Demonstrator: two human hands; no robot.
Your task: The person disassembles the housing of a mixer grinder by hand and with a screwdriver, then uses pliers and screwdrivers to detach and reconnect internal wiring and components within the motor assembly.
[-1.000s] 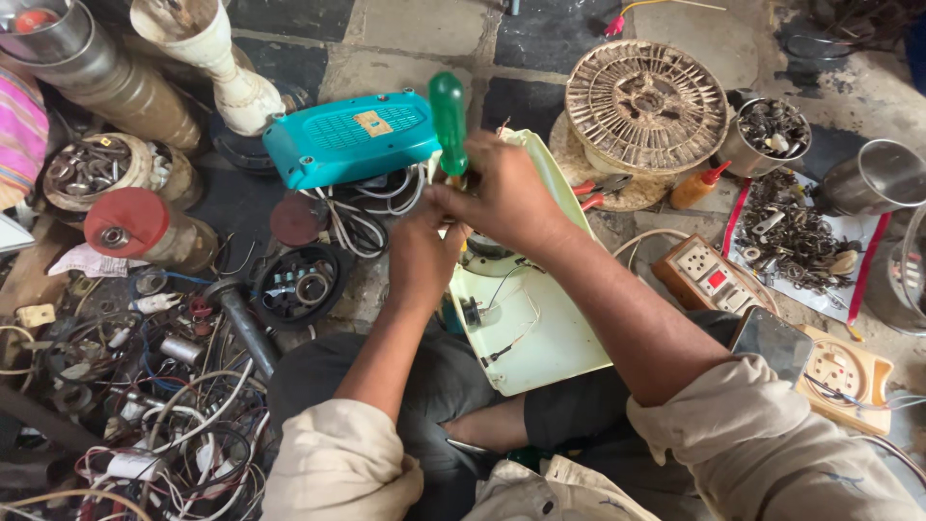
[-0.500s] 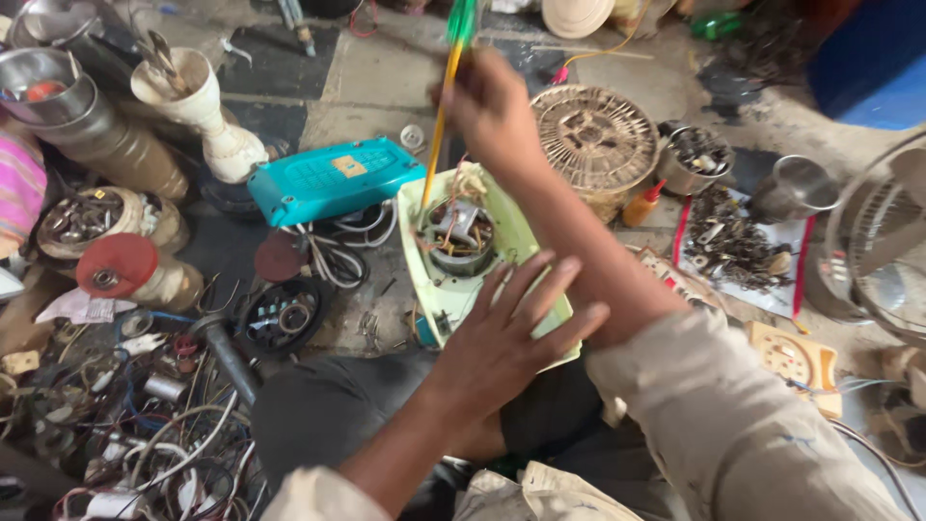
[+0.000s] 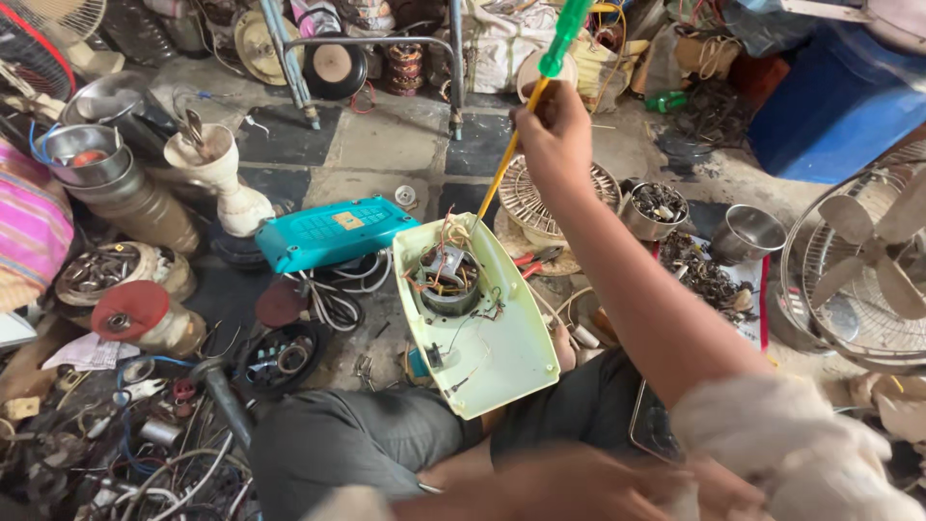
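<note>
The right hand [image 3: 555,135] grips a green-handled screwdriver [image 3: 540,92], raised above the pale green housing [image 3: 492,328]; the left hand [image 3: 579,482] is blurred, its grip unclear.

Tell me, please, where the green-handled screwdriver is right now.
In the head view, the right hand holds the screwdriver raised at top centre, above the open pale-green casing.
</note>
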